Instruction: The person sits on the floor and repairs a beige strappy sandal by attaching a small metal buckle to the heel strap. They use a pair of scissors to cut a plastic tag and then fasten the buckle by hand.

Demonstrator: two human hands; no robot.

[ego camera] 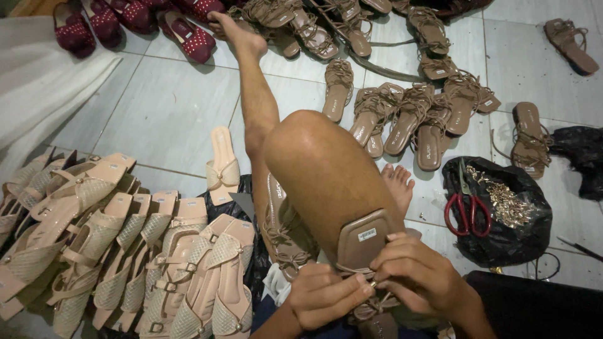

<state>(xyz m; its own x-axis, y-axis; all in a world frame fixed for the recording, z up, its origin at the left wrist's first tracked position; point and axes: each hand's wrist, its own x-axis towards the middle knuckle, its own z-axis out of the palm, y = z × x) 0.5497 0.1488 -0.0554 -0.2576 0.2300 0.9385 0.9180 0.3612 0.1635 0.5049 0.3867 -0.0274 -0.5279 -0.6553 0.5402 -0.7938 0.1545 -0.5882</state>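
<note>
Tying a sandal on my knee

My left hand (pixel 326 295) and right hand (pixel 418 273) both pinch the laces of the brown square-toed strappy sandal (pixel 364 242) resting against my thigh.

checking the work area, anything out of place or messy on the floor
One beige sandal lies alone on the tiles, apart from the stacked beige rows. Red-handled scissors sit on a black bag amid loose gold bits. A brown sandal lies stray, far right.

Pretty even overhead light is thrown on the pale grey tiled floor (pixel 163 107), with soft glare picked up on the tiles. Bottom corners are left dim, shadows kept short. Edges are bent wide-angle style, and slight blur is seen low down.
</note>
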